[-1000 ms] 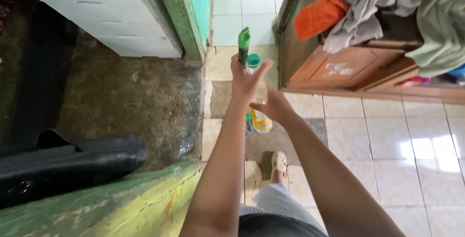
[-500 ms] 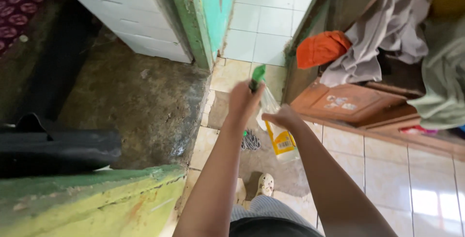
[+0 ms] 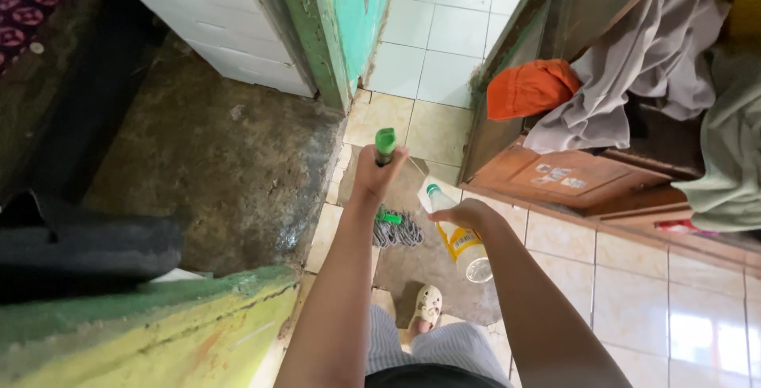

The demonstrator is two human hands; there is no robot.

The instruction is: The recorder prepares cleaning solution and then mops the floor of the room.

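Note:
My left hand [image 3: 372, 174] grips the green handle of a mop [image 3: 385, 144], which stands nearly upright below me. Its grey string head [image 3: 398, 229] rests on a wet patch of the tiled floor. My right hand [image 3: 468, 215] holds a clear plastic bottle [image 3: 458, 241] with a yellow label and a green cap. The bottle is tilted, its cap pointing up and left towards the mop handle. My foot in a pale clog [image 3: 428, 305] stands just behind the mop head.
A green door frame [image 3: 329, 31] and a dark rough floor [image 3: 214, 158] lie to the left. A wooden cabinet [image 3: 555, 174] draped with orange, grey and green cloths stands at the right. Beige tiles [image 3: 674, 309] stretch to the lower right. A black roll [image 3: 79, 249] lies at the left.
Both hands have dropped lower. The mop handle has come down with the left hand. The bottle has tipped from nearly upright to a slant with its base towards me.

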